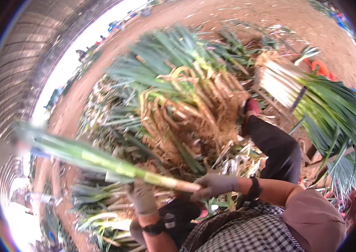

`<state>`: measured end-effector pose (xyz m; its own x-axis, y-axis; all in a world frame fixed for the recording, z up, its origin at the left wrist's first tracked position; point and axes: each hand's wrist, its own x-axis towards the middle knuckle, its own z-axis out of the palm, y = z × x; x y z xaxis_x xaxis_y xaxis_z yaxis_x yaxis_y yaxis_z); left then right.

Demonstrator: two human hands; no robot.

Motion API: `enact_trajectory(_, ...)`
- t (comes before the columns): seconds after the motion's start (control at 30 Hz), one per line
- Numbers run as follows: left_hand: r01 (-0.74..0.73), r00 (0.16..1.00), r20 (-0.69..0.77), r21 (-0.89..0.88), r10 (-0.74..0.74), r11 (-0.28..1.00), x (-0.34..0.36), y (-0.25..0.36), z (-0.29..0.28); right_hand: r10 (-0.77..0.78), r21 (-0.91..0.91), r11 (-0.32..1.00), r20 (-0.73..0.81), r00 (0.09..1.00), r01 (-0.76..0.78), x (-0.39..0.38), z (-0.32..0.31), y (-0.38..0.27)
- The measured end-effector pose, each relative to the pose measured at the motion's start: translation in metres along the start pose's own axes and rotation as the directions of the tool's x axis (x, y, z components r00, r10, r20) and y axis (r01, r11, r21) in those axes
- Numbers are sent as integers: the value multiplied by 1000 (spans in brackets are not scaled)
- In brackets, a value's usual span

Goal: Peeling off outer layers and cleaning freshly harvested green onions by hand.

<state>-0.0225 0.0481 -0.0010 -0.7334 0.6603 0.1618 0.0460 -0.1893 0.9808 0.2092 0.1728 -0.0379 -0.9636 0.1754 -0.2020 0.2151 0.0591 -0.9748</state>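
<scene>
A large green onion [121, 168] lies slantwise across my front, pale root end to the right, long green leaves blurred at the far left. My right hand [215, 185], in a grey glove, is closed around the pale end. My gloved left hand [143, 198] is at the underside of the stalk, about a third of the way along; its fingers look curled against it, though they are partly blurred. Just beyond lies a big heap of untrimmed green onions [195, 80] with brown, dry outer skins and soil-covered roots.
To the right, cleaned green onions [289, 86] with white stalks rest on a wooden frame [276, 107]. Orange netting [321, 68] lies behind them. Stripped leaves [115, 96] litter the bare earth [237, 14]. My dark trouser leg [274, 145] extends beside the heap. More onions [110, 218] lie at the lower left.
</scene>
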Motion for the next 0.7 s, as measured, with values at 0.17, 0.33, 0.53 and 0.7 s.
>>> enact_trajectory(0.17, 29, 999, -21, -316, -38, 948, -11, 28, 51, -89, -30, 996, -152, 984, 86, -14, 9, -7)
enact_trajectory(0.33, 6, 999, -45, -194, -15, 981, -12, 34, 66, -174, -336, 942, -442, 880, 18, -15, 24, -1)
enact_trajectory(0.53, 73, 995, -68, -12, -74, 997, -26, 14, 96, -194, -295, 954, -739, 645, -51, -16, 7, 6)
enact_trajectory(0.7, 456, 755, 354, 322, -553, 829, -96, -17, 100, -180, -153, 983, -759, 626, 97, -25, -14, -4)
